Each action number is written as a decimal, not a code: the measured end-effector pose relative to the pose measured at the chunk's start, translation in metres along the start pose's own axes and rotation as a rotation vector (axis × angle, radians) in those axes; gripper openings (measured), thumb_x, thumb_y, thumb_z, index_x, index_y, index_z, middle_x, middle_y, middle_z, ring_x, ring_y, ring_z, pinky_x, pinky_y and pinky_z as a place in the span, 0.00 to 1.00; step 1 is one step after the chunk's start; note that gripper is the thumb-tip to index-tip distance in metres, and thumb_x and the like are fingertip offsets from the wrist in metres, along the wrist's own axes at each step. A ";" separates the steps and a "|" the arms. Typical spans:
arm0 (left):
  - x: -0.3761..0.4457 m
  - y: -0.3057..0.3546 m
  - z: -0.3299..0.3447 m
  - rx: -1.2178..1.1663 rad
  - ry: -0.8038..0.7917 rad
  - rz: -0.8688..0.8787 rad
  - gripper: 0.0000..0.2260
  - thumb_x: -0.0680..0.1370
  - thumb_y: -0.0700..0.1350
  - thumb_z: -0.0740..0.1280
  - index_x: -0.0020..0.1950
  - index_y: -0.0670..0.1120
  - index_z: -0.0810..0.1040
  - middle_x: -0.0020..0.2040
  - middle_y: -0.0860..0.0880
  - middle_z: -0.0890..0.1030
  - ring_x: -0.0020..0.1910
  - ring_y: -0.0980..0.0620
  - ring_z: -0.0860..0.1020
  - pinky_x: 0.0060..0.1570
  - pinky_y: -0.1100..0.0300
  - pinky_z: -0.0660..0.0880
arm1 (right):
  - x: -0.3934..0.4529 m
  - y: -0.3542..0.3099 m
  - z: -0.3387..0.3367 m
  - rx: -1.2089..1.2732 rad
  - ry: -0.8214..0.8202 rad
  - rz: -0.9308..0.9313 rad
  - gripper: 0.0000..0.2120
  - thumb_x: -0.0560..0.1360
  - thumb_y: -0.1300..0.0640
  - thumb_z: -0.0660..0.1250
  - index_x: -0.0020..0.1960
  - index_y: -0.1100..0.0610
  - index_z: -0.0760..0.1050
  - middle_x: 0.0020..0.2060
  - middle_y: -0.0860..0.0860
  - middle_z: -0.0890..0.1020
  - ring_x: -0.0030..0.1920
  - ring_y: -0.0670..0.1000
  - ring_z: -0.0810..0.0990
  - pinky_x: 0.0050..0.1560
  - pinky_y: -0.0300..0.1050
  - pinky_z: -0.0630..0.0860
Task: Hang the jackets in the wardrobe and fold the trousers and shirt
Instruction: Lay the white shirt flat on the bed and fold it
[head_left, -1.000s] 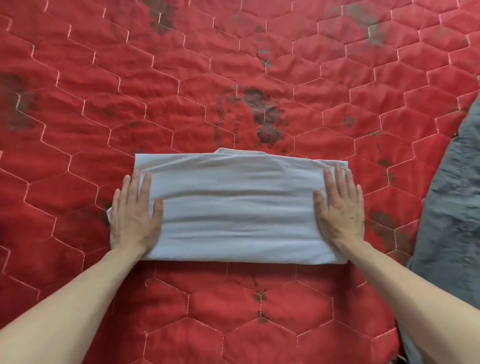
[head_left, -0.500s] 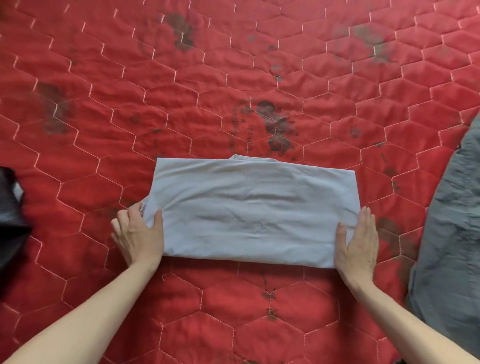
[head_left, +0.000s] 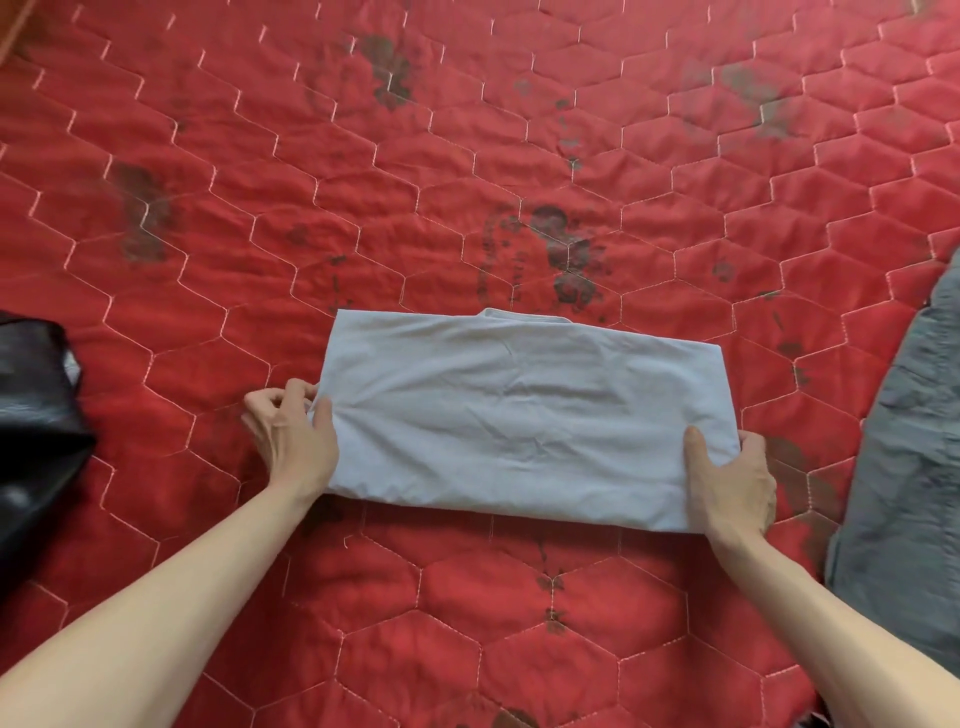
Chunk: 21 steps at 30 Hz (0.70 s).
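- Directly below the person, a pale blue-grey shirt lies folded into a wide flat band on a red quilt stitched in hexagons and marked with dark smudges.
- At the band's left end, the left hand has its grip clamped on the edge: thumb on top of the cloth, fingers curled round the outside of the fold.
- At the near right corner, the right hand is clamped on the shirt too, thumb lying on top and fingers wrapped round the end.
- Both bare forearms reach in from the bottom corners, angled towards each other, with the shirt spanning the gap between the hands.
- A small collar-like lip shows at the middle of the far edge.
- A grey garment lies on the quilt at the right edge, near the right hand but apart from it.
- A black shiny item sits at the left edge, well apart from the shirt.
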<state>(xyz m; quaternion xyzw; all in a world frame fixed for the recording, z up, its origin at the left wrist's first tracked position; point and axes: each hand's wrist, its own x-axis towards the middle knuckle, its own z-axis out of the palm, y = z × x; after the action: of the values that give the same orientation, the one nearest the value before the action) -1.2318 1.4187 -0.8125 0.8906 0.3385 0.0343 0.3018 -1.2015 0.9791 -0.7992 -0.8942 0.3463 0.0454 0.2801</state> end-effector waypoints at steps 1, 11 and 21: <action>-0.001 0.001 0.001 -0.029 0.024 0.009 0.03 0.82 0.40 0.66 0.51 0.41 0.76 0.56 0.37 0.71 0.58 0.38 0.70 0.58 0.47 0.69 | 0.000 0.000 0.000 0.007 0.002 -0.026 0.25 0.79 0.38 0.67 0.64 0.56 0.71 0.58 0.59 0.81 0.58 0.66 0.79 0.55 0.58 0.72; 0.001 0.004 -0.002 -0.095 0.043 -0.098 0.05 0.81 0.44 0.67 0.54 0.44 0.76 0.50 0.43 0.79 0.54 0.37 0.77 0.52 0.47 0.71 | 0.006 0.000 -0.008 0.110 -0.098 -0.054 0.16 0.78 0.42 0.69 0.51 0.55 0.77 0.43 0.49 0.82 0.51 0.61 0.80 0.52 0.54 0.72; -0.028 -0.021 0.022 0.679 -0.557 0.517 0.39 0.75 0.71 0.34 0.81 0.53 0.30 0.79 0.47 0.25 0.78 0.46 0.24 0.76 0.44 0.27 | -0.024 -0.054 -0.037 0.046 -0.047 -0.335 0.12 0.82 0.52 0.65 0.44 0.57 0.70 0.33 0.57 0.77 0.40 0.67 0.77 0.39 0.54 0.66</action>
<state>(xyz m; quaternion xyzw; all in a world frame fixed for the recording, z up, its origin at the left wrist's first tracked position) -1.2601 1.4020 -0.8386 0.9685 0.0057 -0.2427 0.0555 -1.1888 1.0058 -0.7358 -0.9314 0.1868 0.0110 0.3121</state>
